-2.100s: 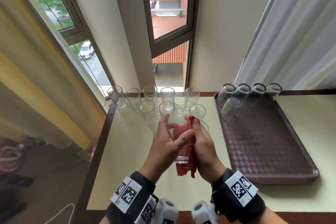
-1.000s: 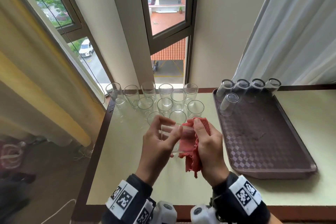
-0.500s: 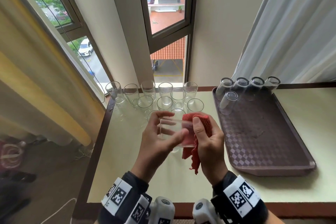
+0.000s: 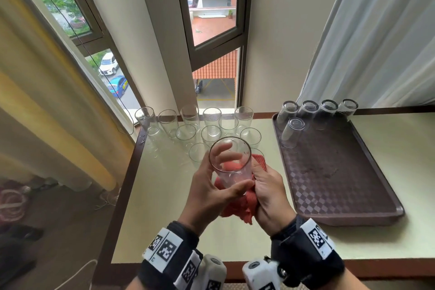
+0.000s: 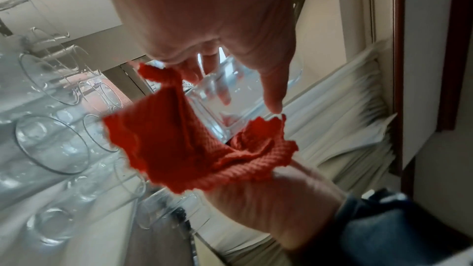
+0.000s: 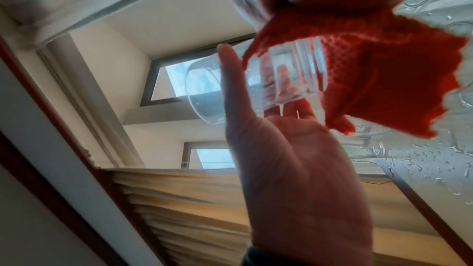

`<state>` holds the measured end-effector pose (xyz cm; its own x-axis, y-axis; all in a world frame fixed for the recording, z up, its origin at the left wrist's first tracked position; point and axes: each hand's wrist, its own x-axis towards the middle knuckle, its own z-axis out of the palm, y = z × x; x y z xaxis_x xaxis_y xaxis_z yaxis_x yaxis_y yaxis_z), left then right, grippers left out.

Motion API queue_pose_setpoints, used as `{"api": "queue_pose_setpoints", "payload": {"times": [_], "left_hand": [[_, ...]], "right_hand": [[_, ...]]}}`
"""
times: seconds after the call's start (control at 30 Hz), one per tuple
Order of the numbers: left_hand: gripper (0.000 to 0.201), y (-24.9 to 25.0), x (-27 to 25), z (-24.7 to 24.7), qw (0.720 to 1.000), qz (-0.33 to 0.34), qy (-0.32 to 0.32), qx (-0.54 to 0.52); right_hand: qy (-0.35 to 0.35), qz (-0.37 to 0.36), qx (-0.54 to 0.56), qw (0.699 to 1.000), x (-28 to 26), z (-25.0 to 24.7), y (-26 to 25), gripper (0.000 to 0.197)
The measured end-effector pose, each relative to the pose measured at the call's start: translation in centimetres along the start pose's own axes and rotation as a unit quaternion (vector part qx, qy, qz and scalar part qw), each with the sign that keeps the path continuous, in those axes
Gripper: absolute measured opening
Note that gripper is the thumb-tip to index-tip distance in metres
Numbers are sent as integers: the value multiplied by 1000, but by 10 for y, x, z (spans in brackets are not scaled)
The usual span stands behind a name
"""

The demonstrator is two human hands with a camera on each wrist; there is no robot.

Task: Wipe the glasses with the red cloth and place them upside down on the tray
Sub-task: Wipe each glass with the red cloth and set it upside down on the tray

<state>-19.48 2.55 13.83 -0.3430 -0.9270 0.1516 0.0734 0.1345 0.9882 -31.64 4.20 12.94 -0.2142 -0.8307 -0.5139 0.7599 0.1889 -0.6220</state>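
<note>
5 upturned glasses [image 4: 293,135], 1 tray [image 4: 341,183], 1 cloth [image 4: 244,205]

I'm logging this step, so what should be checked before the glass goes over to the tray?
1. Left hand grips the glass: ok.
2. Right hand holds the red cloth against the glass: ok.
3. Glass wiped dry: cannot tell; marks show on its wall.
4. Glass turned upside down: not ok, its mouth faces up.
5. Free room on the tray: ok, five glasses stand upside down at its far end only.
6. Way to the tray open: ok.
</note>
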Motion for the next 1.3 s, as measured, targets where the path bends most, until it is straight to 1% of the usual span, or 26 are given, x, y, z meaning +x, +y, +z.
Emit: {"api": "queue_pose_setpoints", "payload": {"times": [0.07, 0.1, 0.17, 0.23, 0.3, 0.37, 0.43, 0.5, 0.57, 0.67, 0.7, 0.73, 0.77, 0.8, 0.83, 0.87, 0.9, 0.93, 0.97, 1.0, 1.07, 1.13, 1.2, 1.27, 1.3], "left_hand": [[77, -4, 1, -2, 999, 15, 3, 33], [77, -7, 1, -4, 999, 19, 5, 48], [77, -11, 2, -10, 998, 3, 10, 61], [76, -12, 3, -16, 997, -23, 0, 77], [77, -14, 3, -23, 989, -42, -33, 137], [80, -14, 0, -27, 977, -58, -62, 197], [78, -13, -3, -29, 972, -73, -69, 212], [76, -9, -5, -29, 964, -76, -84, 242], [75, -4, -5, -28, 949, -62, -111, 287], [66, 2, -4, -23, 914, -6, -138, 381], [65, 5, -4, -22, 904, 8, -135, 406], [64, 7, -3, -23, 899, 15, -127, 418], [63, 9, -2, -23, 902, 17, -119, 414], [60, 8, -1, -24, 912, 8, -111, 396], [58, 7, 0, -25, 927, -14, -96, 363], [58, 5, 0, -25, 944, -41, -74, 320], [60, 4, 1, -25, 956, -69, -54, 281], [63, 2, 1, -24, 962, -82, -44, 258], [66, 1, 1, -23, 963, -79, -45, 254], [67, 1, 1, -22, 962, -70, -54, 259], [67, 3, 1, -20, 954, -49, -80, 284], [67, 4, 0, -21, 944, -38, -96, 314], [67, 3, -2, -21, 937, -40, -93, 335], [69, 0, -5, -20, 928, -46, -77, 362], [70, -1, -6, -20, 925, -48, -66, 372]], "right_hand": [[28, 17, -18, 999, 5, -7, -1, 36], [40, 28, -19, 999, 7, -11, -2, 31], [47, 44, -10, 998, 12, -20, -4, 7], [57, 37, -25, 997, 14, -31, -7, 10], [55, 13, -47, 997, 12, -34, -13, 14], [15, -25, -49, 998, 7, -32, -21, 19], [-29, -72, -67, 995, -2, -27, -27, 25], [-80, -123, -116, 982, -10, -25, -27, 35], [-131, -158, -187, 961, -16, -22, -23, 48], [-178, -174, -304, 920, -17, -18, -15, 60], [-186, -166, -325, 912, -16, -17, -13, 60], [-190, -154, -332, 911, -14, -16, -12, 54], [-189, -148, -333, 912, -14, -13, -12, 44], [-179, -151, -336, 912, -13, -13, -11, 38], [-168, -163, -348, 908, -14, -12, -9, 37], [-161, -181, -368, 898, -15, -12, -6, 40], [-159, -200, -388, 886, -16, -14, -5, 43], [-160, -221, -393, 878, -17, -16, -5, 44], [-164, -233, -386, 877, -18, -18, -7, 42], [-171, -233, -370, 883, -19, -20, -8, 39], [-177, -211, -347, 897, -19, -21, -9, 34], [-171, -212, -346, 898, -18, -20, -7, 34], [-163, -209, -366, 892, -20, -19, -4, 35], [-149, -204, -382, 889, -20, -21, -2, 32], [-136, -205, -388, 888, -20, -21, -2, 33]]}}
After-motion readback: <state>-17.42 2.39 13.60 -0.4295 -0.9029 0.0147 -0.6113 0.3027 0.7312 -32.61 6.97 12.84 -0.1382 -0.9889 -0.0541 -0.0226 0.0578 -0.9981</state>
